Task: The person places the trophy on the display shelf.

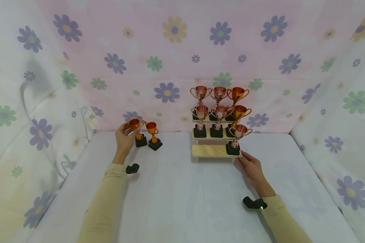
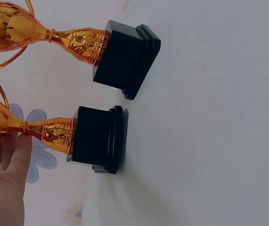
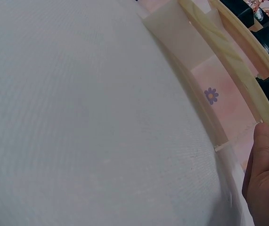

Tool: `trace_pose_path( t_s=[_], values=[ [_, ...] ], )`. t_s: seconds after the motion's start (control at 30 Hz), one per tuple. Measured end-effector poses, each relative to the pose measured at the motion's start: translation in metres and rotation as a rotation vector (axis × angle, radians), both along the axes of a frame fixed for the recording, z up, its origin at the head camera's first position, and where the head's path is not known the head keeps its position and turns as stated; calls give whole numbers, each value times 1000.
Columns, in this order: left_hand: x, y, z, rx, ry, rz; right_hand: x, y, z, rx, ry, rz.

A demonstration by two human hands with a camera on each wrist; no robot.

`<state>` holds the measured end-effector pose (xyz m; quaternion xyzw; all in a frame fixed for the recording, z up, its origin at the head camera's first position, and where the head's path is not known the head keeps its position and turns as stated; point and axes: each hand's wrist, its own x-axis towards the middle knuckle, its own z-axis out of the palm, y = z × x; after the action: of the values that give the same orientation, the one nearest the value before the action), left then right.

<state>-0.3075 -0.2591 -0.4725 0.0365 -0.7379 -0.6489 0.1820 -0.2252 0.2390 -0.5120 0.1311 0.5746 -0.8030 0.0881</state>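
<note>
My left hand [image 1: 125, 138] grips a gold trophy cup [image 1: 141, 141] by its bowl, at the left of the head view. In the left wrist view its black base [image 2: 96, 136] is right at the white tabletop. Beside it stands a second gold trophy [image 1: 152, 128], untouched. My right hand [image 1: 253, 170] pinches the right end of the lowest board [image 1: 209, 150] of a three-tier wooden stand; in the right wrist view the fingers [image 3: 263, 141] are under the board's corner. Just above that hand, a rose-gold trophy [image 1: 239, 131] stands at the right end of the lowest board.
Rose-gold trophies [image 1: 201, 113] fill the left and middle of the two upper tiers, with a gold trophy [image 1: 240, 111] at the right of each. Flower-printed cloth [image 1: 182, 60] hangs behind and at both sides of the white table [image 1: 176, 195].
</note>
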Motion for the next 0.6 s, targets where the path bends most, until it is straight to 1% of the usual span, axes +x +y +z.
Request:
trace_pose_path(
  t_s=[0.13,0.23,0.33,0.47,0.53,0.6],
  values=[
    [14,1,16,-14,41,1,0,0,0,13,3,1],
    [22,-2,23,-7,73,-7,1,-1,0,20,3,2],
    [22,-8,16,16,85,-3,1,-1,-1,19,1,1],
    [25,-14,8,6,73,48,0,-1,0,18,2,-3],
    [31,-15,7,-1,80,66,1,-1,-1,18,3,-1],
    [37,-16,6,4,76,67,1,-1,-1,18,1,-3]
  ],
)
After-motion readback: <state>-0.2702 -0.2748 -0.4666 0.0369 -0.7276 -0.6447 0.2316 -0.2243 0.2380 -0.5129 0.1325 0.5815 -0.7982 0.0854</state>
